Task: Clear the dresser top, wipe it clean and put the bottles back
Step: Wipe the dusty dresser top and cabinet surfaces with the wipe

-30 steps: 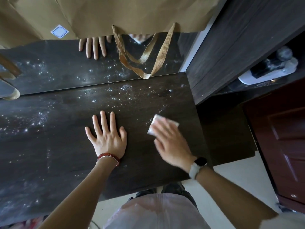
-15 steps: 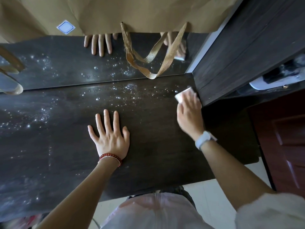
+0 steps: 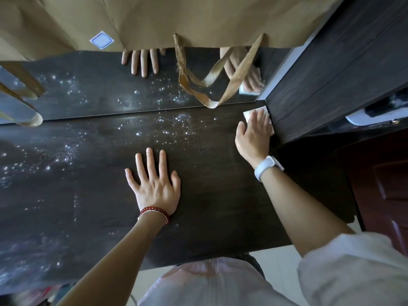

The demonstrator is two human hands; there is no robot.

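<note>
The dark wood-grain dresser top (image 3: 92, 206) stretches wide under me, its matte surface speckled with glinting droplets toward the mirror (image 3: 88, 91) at the back, where brown paper (image 3: 198, 18) and a woven gold ribbon loop (image 3: 207, 85) hang down. My left hand (image 3: 154, 186) lies flat near the middle, fingers spread, red beads at the wrist. My right hand (image 3: 254, 133) presses straight fingers on a small white cloth (image 3: 248, 113) in the far right corner, against the dark side panel (image 3: 331, 74).
</note>
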